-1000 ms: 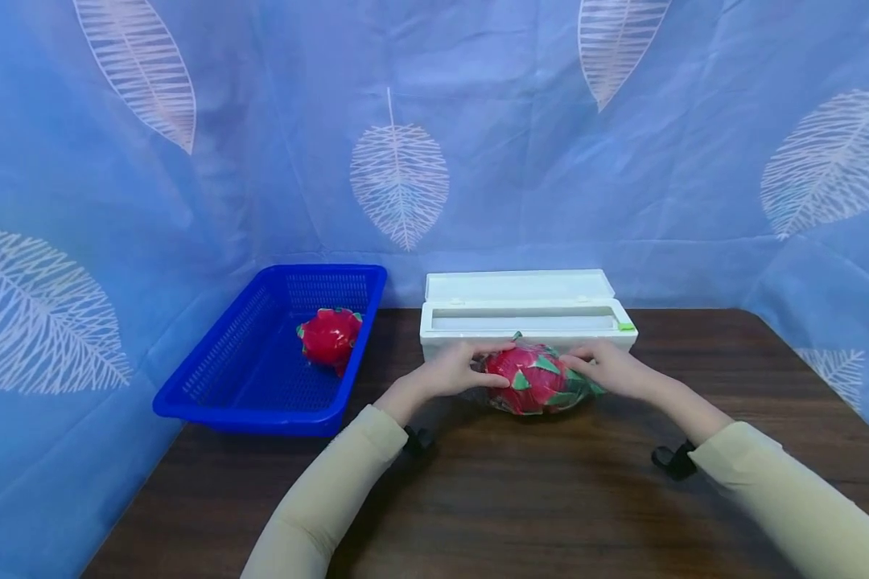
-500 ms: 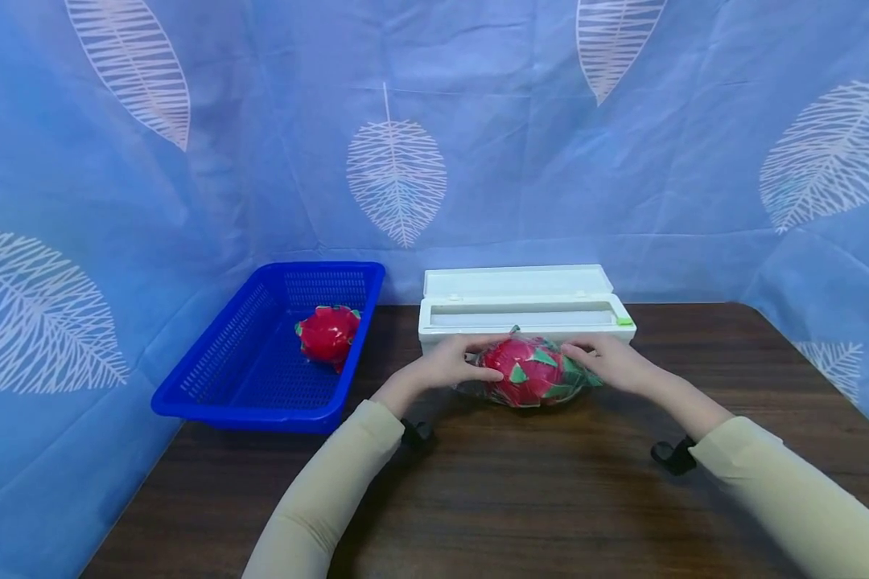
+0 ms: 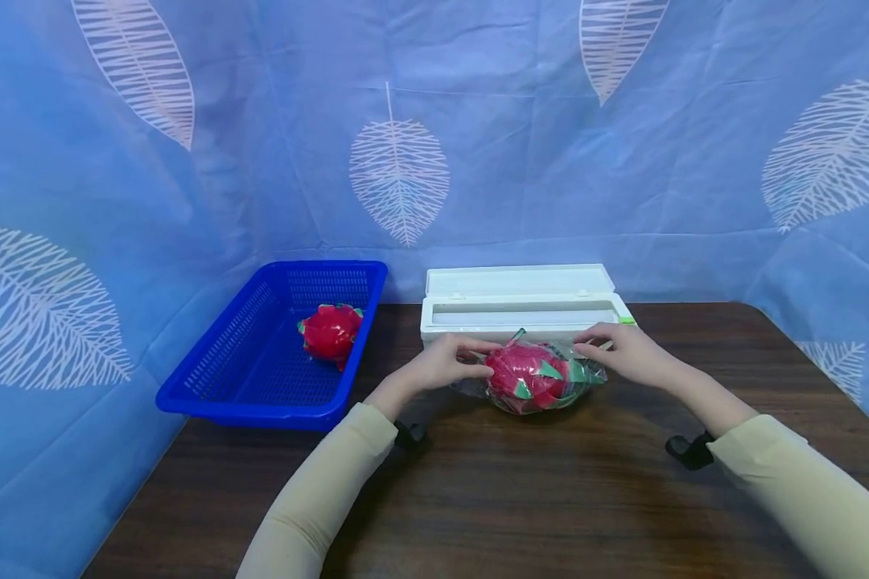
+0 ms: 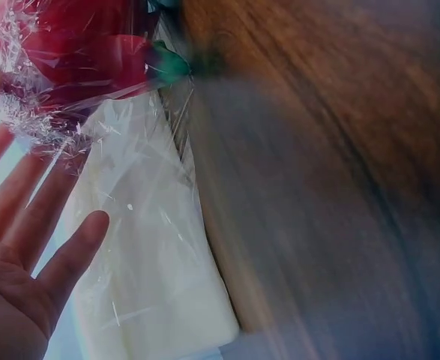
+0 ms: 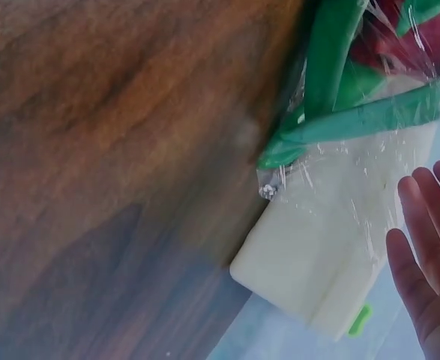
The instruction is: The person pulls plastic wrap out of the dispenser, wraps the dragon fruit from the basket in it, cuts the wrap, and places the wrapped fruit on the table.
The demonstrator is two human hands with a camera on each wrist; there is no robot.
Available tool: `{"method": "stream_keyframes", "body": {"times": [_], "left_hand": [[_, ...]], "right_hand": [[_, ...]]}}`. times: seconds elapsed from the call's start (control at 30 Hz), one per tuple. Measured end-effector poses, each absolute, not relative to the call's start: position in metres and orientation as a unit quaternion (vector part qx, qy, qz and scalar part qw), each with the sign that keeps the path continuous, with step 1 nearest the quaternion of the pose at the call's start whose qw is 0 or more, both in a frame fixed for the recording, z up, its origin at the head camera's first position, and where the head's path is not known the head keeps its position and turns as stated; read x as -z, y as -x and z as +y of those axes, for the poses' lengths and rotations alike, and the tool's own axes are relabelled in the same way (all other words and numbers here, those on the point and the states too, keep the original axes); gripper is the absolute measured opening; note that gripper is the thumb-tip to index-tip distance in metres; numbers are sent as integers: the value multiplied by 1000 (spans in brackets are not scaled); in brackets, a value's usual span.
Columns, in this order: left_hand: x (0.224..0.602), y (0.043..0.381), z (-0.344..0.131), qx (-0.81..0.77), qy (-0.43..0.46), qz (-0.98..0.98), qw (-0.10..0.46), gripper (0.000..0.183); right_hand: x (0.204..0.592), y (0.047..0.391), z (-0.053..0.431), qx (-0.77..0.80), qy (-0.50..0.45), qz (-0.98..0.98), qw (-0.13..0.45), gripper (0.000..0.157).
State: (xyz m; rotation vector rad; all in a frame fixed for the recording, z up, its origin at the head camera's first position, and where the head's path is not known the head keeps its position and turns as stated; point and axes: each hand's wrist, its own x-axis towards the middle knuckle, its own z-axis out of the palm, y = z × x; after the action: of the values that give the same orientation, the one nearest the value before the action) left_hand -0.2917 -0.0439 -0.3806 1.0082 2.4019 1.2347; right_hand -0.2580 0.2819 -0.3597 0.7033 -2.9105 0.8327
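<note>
Lying on the table (image 3: 521, 498), just in front of a white box (image 3: 432, 328), a red dragon fruit (image 3: 527, 376) sits in clear film (image 3: 578, 376). Long axis runs left to right, roughly along the box; longer green leaves point to the person's right, one green tip sticks up at the top. Film edges hard to trace against wood and box; its underside hidden. Hands well apart, one at each end, neither clamped: left hand (image 3: 440, 363) has fingers extended, thumb spread, fingertips seemingly at the crinkled film; right hand (image 3: 626, 354) has fingers nearly straight beside the leafy end, contact not certain. Left wrist view cuts the fruit at the top and that hand at the left edge; right wrist view keeps only the leafy end and part of the other hand. Box lid (image 3: 519, 280) tipped back; fruit and hands cover much of the front wall, right hand partly masks a green tab (image 3: 626, 320). Left of the box, a blue basket (image 3: 253, 416) with a second dragon fruit (image 3: 331, 331) against its right wall. Leaf-printed blue cloth (image 3: 514, 185) behind.
</note>
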Motion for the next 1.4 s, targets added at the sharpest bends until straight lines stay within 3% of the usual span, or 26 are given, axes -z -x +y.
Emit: {"method": "stream_keyframes", "body": {"times": [0.37,0.43,0.6,0.7,0.97,1.17,1.4], "left_hand": [[376,293,-48,-425,-343,830,113,44],[373,294,-52,-423,-332,839,76,42],[369,304,-60,-361,-285,883,-87,36],[368,312,-60,-328,-243,904,-123,41],[378,326,-65,-354,-166,915,-94,55],[388,333,-67,-387,-180,899,-94,54],[392,340,-72,-425,-169,886,-83,54]], "right_hand": [[344,263,308,-247,-176,-951,69,36],[342,264,315,-246,-165,-952,78,38],[341,270,333,-256,-133,-953,95,46],[346,275,338,-258,-113,-956,84,57],[371,290,335,-263,-59,-963,14,93],[382,293,332,-276,-47,-960,5,98],[387,296,327,-276,-32,-960,33,98]]}}
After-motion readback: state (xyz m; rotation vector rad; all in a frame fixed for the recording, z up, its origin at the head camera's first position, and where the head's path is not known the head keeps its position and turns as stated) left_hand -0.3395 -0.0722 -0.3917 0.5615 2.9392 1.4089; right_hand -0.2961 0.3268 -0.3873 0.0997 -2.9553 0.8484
